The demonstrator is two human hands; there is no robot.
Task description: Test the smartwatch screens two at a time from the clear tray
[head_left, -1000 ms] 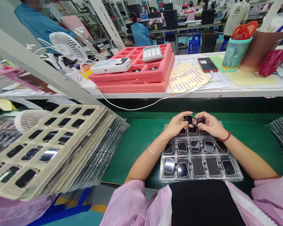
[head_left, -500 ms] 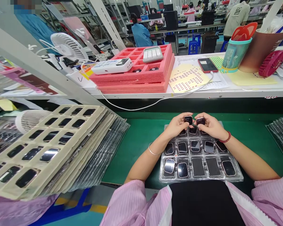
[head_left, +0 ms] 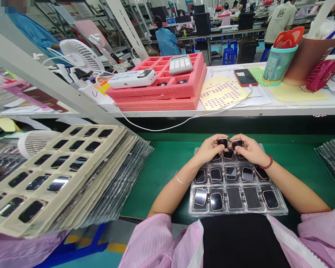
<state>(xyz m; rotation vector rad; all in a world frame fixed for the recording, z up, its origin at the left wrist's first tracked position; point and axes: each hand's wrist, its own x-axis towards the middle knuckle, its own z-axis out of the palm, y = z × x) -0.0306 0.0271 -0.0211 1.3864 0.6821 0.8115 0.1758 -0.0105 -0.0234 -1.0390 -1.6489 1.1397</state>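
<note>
Between the fingers and thumb of my left hand is a small dark smartwatch body with rounded corners. My right hand pinches a similar smartwatch body, close beside the first. Both are held just above the far row of a clear plastic tray. Rounded dark watch pieces, such as this one, lie in most visible pockets. Two near-row pockets in the middle show only dark rectangles. My fingers and wrists cover part of the far row.
A tall stack of cream trays with dark-screened pieces stands at left. Clear trays are stacked at the right edge. On the shelf ahead are red foam trays, a phone and a teal cup. A white cable droops off the shelf.
My hands stay in nearly the same place, both watch bodies still held; the right one shifts and tilts very slightly. A person in blue at upper left moves a little.
</note>
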